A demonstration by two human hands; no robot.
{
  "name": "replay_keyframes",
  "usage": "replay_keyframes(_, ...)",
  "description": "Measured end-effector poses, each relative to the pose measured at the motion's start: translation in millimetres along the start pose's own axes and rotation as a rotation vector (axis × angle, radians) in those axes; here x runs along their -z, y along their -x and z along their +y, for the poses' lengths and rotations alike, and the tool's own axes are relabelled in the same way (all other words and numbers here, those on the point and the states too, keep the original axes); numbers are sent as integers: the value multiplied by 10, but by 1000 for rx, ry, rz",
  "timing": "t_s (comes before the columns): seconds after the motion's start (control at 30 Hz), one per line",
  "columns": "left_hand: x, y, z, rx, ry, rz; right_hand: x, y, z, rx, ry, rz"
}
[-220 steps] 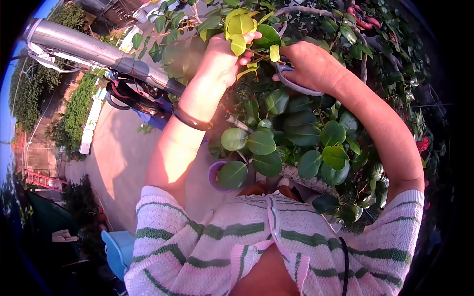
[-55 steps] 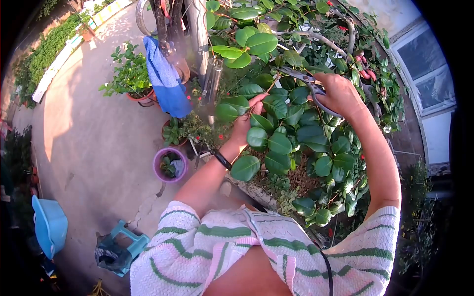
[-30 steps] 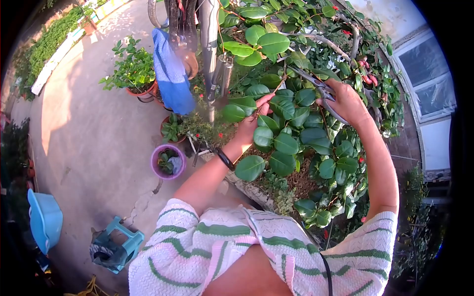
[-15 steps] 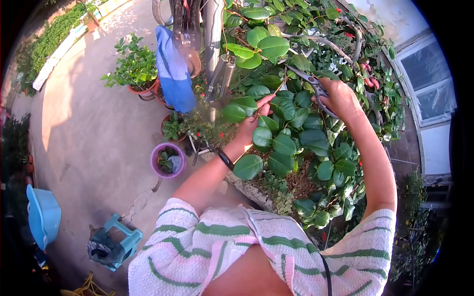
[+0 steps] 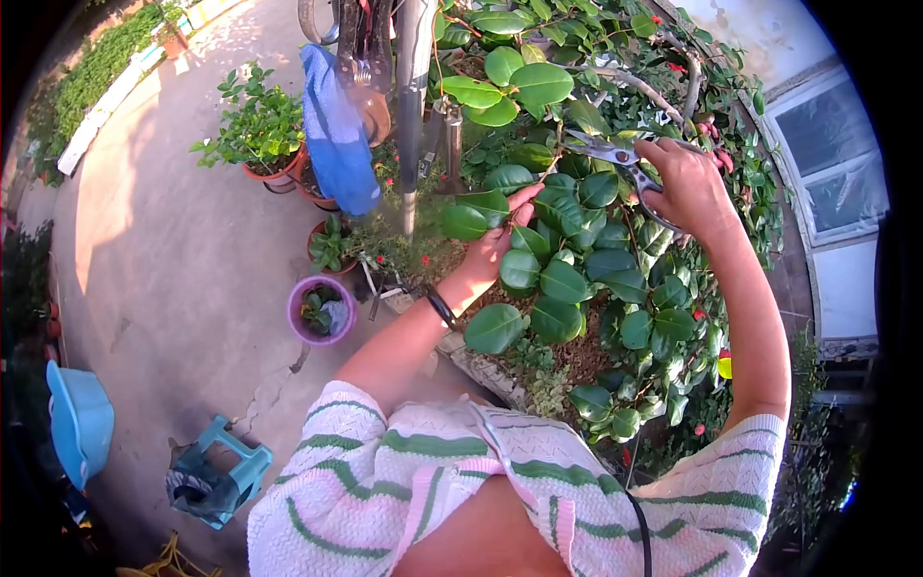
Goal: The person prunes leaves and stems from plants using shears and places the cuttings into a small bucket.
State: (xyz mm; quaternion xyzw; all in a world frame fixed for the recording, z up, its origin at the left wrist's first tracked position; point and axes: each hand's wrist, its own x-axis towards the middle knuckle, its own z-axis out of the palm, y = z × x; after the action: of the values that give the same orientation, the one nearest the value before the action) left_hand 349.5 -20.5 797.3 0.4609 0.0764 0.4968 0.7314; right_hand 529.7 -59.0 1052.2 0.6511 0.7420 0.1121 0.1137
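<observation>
My left hand (image 5: 492, 248) is closed around a leafy branch (image 5: 546, 173) of a shrub with broad, glossy green leaves (image 5: 563, 282). Some of those leaves cover part of its fingers. In my right hand (image 5: 688, 188) is a pair of scissors (image 5: 620, 157), its handles spread apart and its blades pointing left. The blade tips are right by the upper part of the held stem, a short way above my left fingers.
A metal post (image 5: 413, 106) and a hanging blue towel (image 5: 336, 135) stand left of the shrub. Potted plants (image 5: 274, 168), a purple pot (image 5: 294, 313), a turquoise stool (image 5: 252, 471) and a blue basin (image 5: 82, 423) are on the paving. A window (image 5: 835, 154) is at right.
My right hand has moved a little to the right, and the scissors' handles have spread wider. My left hand stays on the branch, shifted slightly.
</observation>
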Motion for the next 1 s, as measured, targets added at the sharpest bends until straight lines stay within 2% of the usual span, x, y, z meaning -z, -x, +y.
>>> replay_keyframes(0.17,6,9,2,11,-70,-44,237,-113,-96,53,184,-90)
replay_keyframes(0.23,-5,-1,55,1,-167,-44,281,-183,-120,138,301,-57)
replay_keyframes(0.3,-33,-20,104,-59,-178,-35,365,-270,-209,143,393,-92)
replay_keyframes(0.43,-59,3,161,90,106,-43,429,-435,-294,214,497,-117)
replay_keyframes(0.47,-69,2,181,99,137,-44,412,-453,-295,241,504,-67)
replay_keyframes(0.57,-11,0,91,116,208,-68,433,-548,-331,180,521,-237)
replay_keyframes(0.6,-41,-10,166,68,107,-61,420,-551,-343,174,526,-265)
replay_keyframes(0.67,-17,-6,202,69,185,-111,388,-570,-368,163,535,-320)
replay_keyframes(0.73,98,26,132,168,542,-226,398,-559,-341,167,475,-283)
replay_keyframes(0.83,66,5,44,150,451,-76,391,-460,-307,120,382,-273)
replay_keyframes(0.93,52,-13,158,-173,-60,-107,359,-341,-232,55,191,-227)
replay_keyframes(1.0,26,-35,185,-197,-62,-83,219,-226,-106,39,3,-89)
